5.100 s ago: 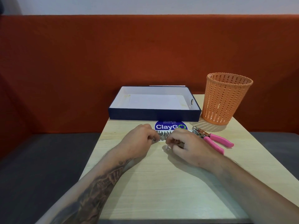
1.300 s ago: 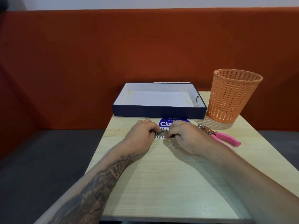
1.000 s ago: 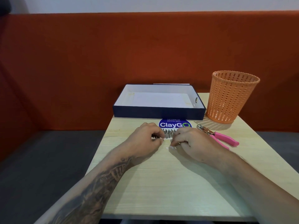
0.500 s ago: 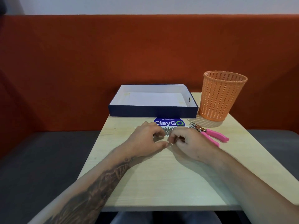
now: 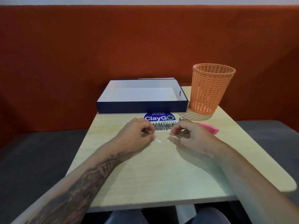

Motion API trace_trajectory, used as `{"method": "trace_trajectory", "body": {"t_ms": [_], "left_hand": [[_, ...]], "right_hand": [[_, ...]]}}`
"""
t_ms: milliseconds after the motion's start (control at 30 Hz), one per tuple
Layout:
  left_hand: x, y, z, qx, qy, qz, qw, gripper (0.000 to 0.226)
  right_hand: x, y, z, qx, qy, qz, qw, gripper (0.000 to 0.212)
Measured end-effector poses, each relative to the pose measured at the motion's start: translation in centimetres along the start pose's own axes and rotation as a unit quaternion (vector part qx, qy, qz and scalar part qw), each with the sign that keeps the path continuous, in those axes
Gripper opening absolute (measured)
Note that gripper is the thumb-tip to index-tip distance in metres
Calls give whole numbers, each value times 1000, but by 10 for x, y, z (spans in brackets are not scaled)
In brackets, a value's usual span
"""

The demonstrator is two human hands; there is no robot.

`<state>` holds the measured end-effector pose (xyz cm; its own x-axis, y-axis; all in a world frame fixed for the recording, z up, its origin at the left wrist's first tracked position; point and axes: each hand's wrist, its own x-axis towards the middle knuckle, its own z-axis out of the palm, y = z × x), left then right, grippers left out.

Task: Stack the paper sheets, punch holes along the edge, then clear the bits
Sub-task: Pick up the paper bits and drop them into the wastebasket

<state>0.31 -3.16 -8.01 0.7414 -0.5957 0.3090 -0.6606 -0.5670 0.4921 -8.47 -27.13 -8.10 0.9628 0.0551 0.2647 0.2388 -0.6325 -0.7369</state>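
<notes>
A few tiny white paper bits (image 5: 157,140) lie on the wooden table (image 5: 161,172) between my hands. My left hand (image 5: 137,136) rests on the table just left of them, fingers curled and thumb pressed to fingertips, pinching bits. On the right my right hand (image 5: 192,136) pinches the same way, its thumb and forefinger closed together. Behind my right hand lies the pink-handled hole punch (image 5: 208,128), partly hidden. White paper sheets (image 5: 142,95) lie flat in the navy box (image 5: 142,107) at the back.
An orange mesh basket (image 5: 212,89) stands at the back right, beside the box. A blue ClayGo sticker (image 5: 159,118) with a grey striped strip (image 5: 163,126) below it sits just beyond my hands. An orange sofa back runs behind the table.
My hands, which were touching over the bits half a second ago, have drawn apart. White bits now show on the table between them.
</notes>
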Motion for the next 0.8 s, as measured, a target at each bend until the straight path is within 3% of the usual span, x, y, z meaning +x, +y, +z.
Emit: {"method": "trace_trajectory", "body": {"t_ms": [300,500,633,800], "left_hand": [[4,7,11,27,21,29,999,24],[2,5,12,3,13,25,1000,12],[2,-3,10,-42,-1,24,999,8],[-1,-1,6,-47,-9,40,998,19]], "right_hand": [[12,-7,17,-139,29,-16,990,14],[9,-7,6,-43,35,25,998,7],[3,-5,-8,-32,55,37,997,25],[-6,1,-22,-93,79,22,992,43]]}}
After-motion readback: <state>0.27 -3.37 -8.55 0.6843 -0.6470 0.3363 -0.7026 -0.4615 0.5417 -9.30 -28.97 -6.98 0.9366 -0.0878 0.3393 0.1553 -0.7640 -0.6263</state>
